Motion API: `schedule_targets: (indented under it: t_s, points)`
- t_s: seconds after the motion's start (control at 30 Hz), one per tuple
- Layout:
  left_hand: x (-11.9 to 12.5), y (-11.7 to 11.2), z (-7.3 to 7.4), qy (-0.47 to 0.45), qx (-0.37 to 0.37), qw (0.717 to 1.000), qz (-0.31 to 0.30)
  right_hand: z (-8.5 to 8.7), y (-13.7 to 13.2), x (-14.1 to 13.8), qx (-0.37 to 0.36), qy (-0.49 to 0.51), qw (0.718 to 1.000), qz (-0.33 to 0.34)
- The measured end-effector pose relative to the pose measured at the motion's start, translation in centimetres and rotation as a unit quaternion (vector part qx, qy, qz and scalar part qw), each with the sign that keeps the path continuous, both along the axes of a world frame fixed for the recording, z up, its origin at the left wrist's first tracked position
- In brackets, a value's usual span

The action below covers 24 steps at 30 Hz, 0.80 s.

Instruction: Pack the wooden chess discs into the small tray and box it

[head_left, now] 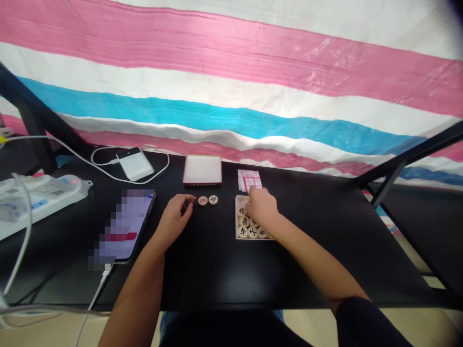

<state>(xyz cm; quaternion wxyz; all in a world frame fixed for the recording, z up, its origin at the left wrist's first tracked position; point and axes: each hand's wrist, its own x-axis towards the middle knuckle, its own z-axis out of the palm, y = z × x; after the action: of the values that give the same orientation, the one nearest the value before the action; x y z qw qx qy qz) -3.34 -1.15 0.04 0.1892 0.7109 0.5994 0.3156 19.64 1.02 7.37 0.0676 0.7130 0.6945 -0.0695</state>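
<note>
A small white box (237, 222) of round wooden chess pieces (248, 232) sits on the black table (217, 270). My right hand (261, 206) reaches into the box's far end, fingers curled down among the pieces; what they grip is hidden. My left hand (176, 215) rests on the table with its fingers curled, fingertips near two loose pieces, one with a red mark (202, 201) and one with a dark mark (213, 199). Nothing shows in the left hand.
The box lid (202, 170) lies behind the loose pieces, a folded pink-printed paper (249, 180) beside it. A phone (125, 226) on a cable lies at left, with a white power bank (135, 164) and power strip (39, 195). A striped tarp hangs behind.
</note>
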Motion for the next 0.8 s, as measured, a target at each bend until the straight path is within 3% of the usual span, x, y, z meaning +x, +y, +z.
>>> schedule_targets:
  t_s: [0.1,0.2,0.33,0.43,0.6,0.8]
  points:
    - [0.0,0.0,0.1,-0.004,0.002,1.0,0.0,0.9,-0.7,-0.2,0.039,0.027,0.999,0.0]
    - [0.0,0.0,0.0,-0.009,0.008,1.0,-0.001,1.2,-1.7,-2.3,0.063,0.072,0.994,0.044]
    - [-0.1,-0.1,0.1,-0.015,0.015,1.0,0.001,-0.8,-2.4,-6.5,0.056,0.128,0.979,0.151]
    - [-0.1,-0.2,0.3,-0.017,0.015,1.0,0.0,-2.3,-2.5,-8.2,0.067,0.14,0.97,0.188]
    - [0.0,-0.3,0.5,-0.015,0.02,1.0,0.0,-2.3,-2.7,-6.9,0.109,0.136,0.973,0.149]
    - [0.0,-0.2,0.1,-0.018,0.025,1.0,-0.001,-3.1,-3.3,-6.3,0.07,0.091,0.985,0.13]
